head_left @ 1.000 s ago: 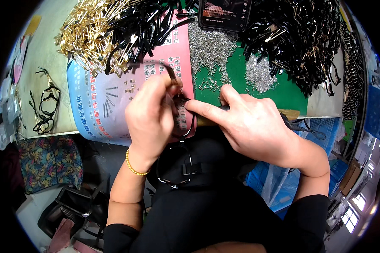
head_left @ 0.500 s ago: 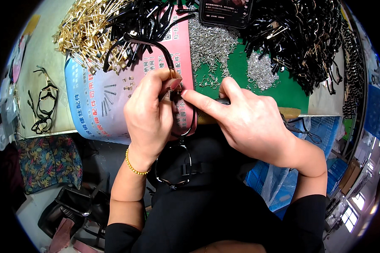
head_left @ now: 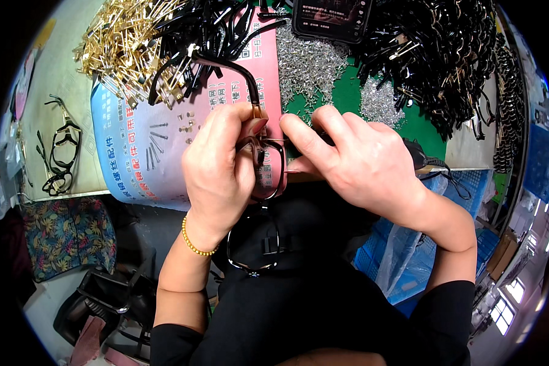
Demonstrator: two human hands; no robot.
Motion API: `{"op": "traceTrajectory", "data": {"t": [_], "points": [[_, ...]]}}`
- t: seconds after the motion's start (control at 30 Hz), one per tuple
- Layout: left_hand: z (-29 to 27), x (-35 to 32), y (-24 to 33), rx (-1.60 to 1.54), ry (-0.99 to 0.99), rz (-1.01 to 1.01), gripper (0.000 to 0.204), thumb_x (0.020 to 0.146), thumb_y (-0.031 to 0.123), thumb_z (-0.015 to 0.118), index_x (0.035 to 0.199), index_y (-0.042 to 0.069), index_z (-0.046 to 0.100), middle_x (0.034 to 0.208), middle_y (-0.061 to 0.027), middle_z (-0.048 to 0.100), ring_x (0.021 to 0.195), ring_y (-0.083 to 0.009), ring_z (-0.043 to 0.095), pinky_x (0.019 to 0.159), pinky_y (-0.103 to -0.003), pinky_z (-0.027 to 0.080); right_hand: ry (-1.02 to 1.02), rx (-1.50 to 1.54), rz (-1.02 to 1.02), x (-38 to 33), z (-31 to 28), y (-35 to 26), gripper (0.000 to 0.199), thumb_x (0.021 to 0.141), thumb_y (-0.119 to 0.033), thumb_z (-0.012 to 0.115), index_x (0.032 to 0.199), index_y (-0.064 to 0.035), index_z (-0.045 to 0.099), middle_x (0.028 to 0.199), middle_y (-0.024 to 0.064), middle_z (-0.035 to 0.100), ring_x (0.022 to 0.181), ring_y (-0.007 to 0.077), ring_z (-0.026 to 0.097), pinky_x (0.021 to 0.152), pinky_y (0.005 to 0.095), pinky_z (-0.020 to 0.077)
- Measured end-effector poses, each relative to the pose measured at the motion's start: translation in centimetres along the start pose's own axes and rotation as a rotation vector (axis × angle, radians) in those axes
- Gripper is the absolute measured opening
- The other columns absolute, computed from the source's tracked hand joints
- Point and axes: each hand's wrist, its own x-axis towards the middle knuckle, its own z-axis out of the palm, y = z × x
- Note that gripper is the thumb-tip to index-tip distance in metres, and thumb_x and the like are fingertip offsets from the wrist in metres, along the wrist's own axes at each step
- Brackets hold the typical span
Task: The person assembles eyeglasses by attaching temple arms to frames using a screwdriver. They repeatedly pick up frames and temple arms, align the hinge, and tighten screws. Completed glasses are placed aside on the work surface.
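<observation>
My left hand (head_left: 219, 171) grips a dark eyeglass frame (head_left: 268, 174) at its hinge corner, over the table's near edge. A black temple arm (head_left: 232, 67) sticks up from that hinge and curves away over the table. My right hand (head_left: 360, 161) meets the left one at the hinge, thumb and forefinger pinched against it; what the fingertips hold is too small to see. A second eyeglass frame (head_left: 253, 244) lies on my lap below the hands.
Piles of gold metal parts (head_left: 122, 43), black temple arms (head_left: 195, 30) and small silver screws (head_left: 308, 64) cover the table's far side. More black parts (head_left: 433, 55) heap at the right. A phone (head_left: 332, 18) lies at the top. Finished glasses (head_left: 58, 152) lie left.
Both hands have shifted slightly up and away from me. The temple arm now stands out above my left hand, swung up over the printed sheet.
</observation>
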Motion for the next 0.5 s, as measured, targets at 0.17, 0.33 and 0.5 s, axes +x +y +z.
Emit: {"op": "traceTrajectory", "data": {"t": [0.17, 0.33, 0.5], "points": [[-0.6, -0.3, -0.4, -0.005, -0.058, 0.129, 0.039, 0.071, -0.019, 0.056, 0.106, -0.001, 0.063, 0.091, -0.0137, 0.067, 0.082, -0.03, 0.07, 0.073, -0.035, 0.057, -0.008, 0.028, 0.002, -0.2, 0.0, 0.1, 0.035, 0.085, -0.027, 0.067, 0.119, -0.0164, 0.063, 0.09, 0.0001, 0.056, 0.062, 0.0123, 0.056, 0.047, 0.0238, 0.0459], [-0.7, 0.1, 0.1, 0.018, -0.062, 0.116, 0.034, 0.072, -0.018, 0.06, 0.102, 0.0, 0.062, 0.089, -0.014, 0.065, 0.081, -0.033, 0.068, 0.071, -0.038, 0.054, 0.018, -0.05, -0.025, -0.3, 0.1, 0.0, 0.03, 0.085, -0.027, 0.067, 0.113, -0.0159, 0.062, 0.084, -0.0005, 0.054, 0.057, 0.0117, 0.054, 0.044, 0.0237, 0.0438], [-0.3, 0.4, 0.1, 0.064, -0.029, 0.077, 0.037, 0.072, -0.019, 0.058, 0.104, 0.0, 0.06, 0.092, -0.0145, 0.066, 0.085, -0.0333, 0.068, 0.074, -0.038, 0.055, 0.038, -0.077, -0.058, 0.1, 0.6, 0.1, 0.029, 0.085, -0.029, 0.068, 0.111, -0.0157, 0.062, 0.081, -0.0013, 0.052, 0.055, 0.0105, 0.053, 0.043, 0.023, 0.0427]]}}
